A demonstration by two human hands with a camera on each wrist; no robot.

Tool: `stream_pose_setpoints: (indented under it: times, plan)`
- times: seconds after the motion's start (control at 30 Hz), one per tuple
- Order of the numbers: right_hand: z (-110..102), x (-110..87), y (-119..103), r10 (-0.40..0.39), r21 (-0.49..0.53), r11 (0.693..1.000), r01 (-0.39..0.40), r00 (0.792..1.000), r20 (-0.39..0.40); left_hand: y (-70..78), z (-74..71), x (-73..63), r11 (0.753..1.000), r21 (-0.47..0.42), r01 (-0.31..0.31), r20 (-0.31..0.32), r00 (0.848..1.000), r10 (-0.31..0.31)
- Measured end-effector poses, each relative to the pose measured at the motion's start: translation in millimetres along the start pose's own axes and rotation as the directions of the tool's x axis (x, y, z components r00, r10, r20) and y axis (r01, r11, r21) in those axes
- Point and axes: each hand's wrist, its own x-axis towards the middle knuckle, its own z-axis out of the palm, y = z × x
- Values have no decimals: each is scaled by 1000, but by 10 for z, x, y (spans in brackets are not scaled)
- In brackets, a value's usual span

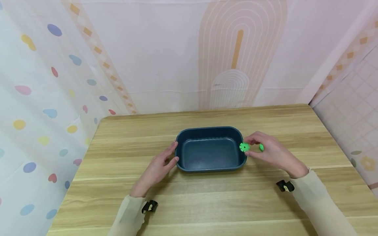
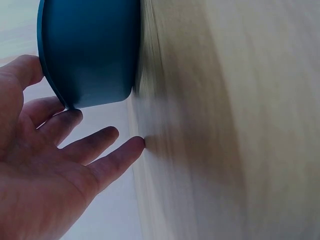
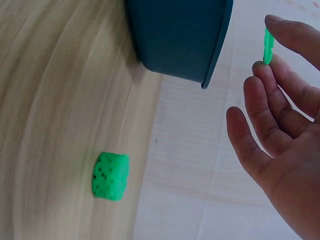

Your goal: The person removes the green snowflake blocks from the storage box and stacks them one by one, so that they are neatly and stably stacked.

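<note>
A dark blue oblong bin (image 1: 211,168) stands upright on the wooden table. My left hand (image 1: 157,167) touches its left end with thumb and fingertips; in the left wrist view the last two fingers are extended below the bin's rim (image 2: 42,30). Over the bin's right rim, my right hand (image 1: 273,152) pinches a thin green notched disc (image 1: 244,147) between thumb and fingers. The right wrist view shows this disc (image 3: 268,46) edge-on. Below that hand, a small green stack of discs (image 3: 110,176) sits on the table, partly hidden in the head view.
The wooden table (image 1: 206,203) ends at a patterned curtain (image 1: 159,59) behind the bin. More printed cloth (image 1: 38,98) hangs along the left side. Black bands (image 1: 150,206) are on both sleeves near the wrists.
</note>
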Motion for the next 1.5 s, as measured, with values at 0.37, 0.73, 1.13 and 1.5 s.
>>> stream_pose_setpoints:
  times: [0.37, 0.73, 1.13, 1.5]
  plan:
    - [-47, -54, 77, 51, 14, 999, -51, 999, 12, 17, -22, 1, 1000, 4, 10, 2, 1000, -10]
    - [-93, -133, 178, 72, -11, 997, -72, 997, -10, 20, -9, -1, 1000, 8, 14, 7, 1000, -14]
    - [-171, -204, 291, 109, -17, 994, -109, 994, 6, 8, -1, 5, 1000, 8, -1, -4, 1000, 1]
    - [-212, -233, 405, 120, -35, 992, -120, 993, 11, -1, -15, -7, 1000, 14, 1, -6, 1000, -1]
